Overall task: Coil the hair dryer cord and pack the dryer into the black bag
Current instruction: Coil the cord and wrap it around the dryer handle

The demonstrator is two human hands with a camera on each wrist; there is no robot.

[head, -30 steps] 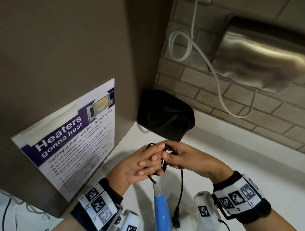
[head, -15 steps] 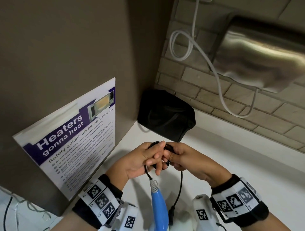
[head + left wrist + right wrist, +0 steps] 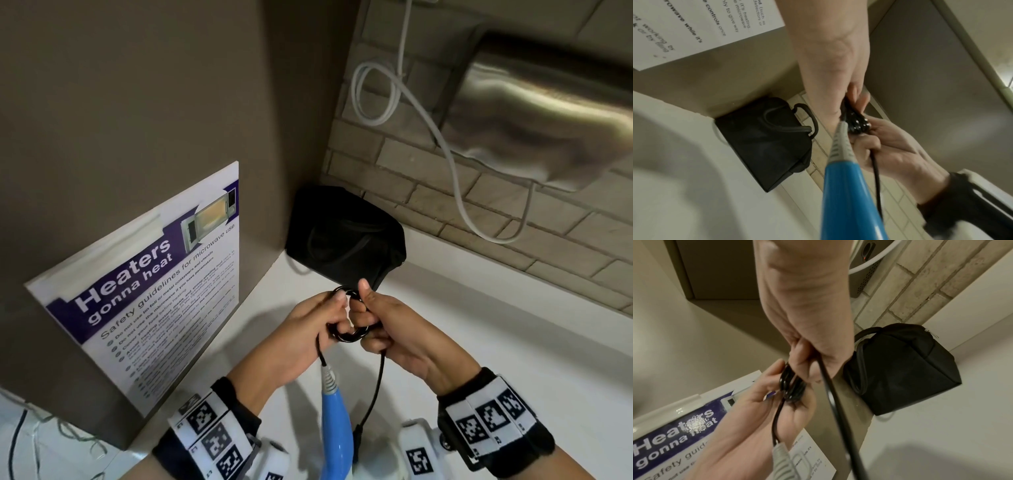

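Both hands meet above the white counter (image 3: 479,342) around a small coil of black cord (image 3: 349,334). My left hand (image 3: 308,329) holds the coil (image 3: 856,123) in its curled fingers. My right hand (image 3: 387,322) pinches the coil (image 3: 790,382) with its thumb raised and keeps the loose cord end (image 3: 375,387) running down through its fingers. The blue hair dryer (image 3: 337,435) hangs below by its grey strain relief (image 3: 840,146). The black bag (image 3: 346,240) sits in the corner just beyond the hands, also in both wrist views (image 3: 764,142) (image 3: 904,369).
A brown panel with a microwave safety poster (image 3: 144,284) stands on the left. A brick wall (image 3: 445,192) runs behind the counter, with a white cable (image 3: 455,164) and a steel wall-mounted unit (image 3: 548,102) above.
The hands have shifted slightly toward the bag and wound the cord tighter; the coil now shows as a compact ring between them, and the right thumb is raised.
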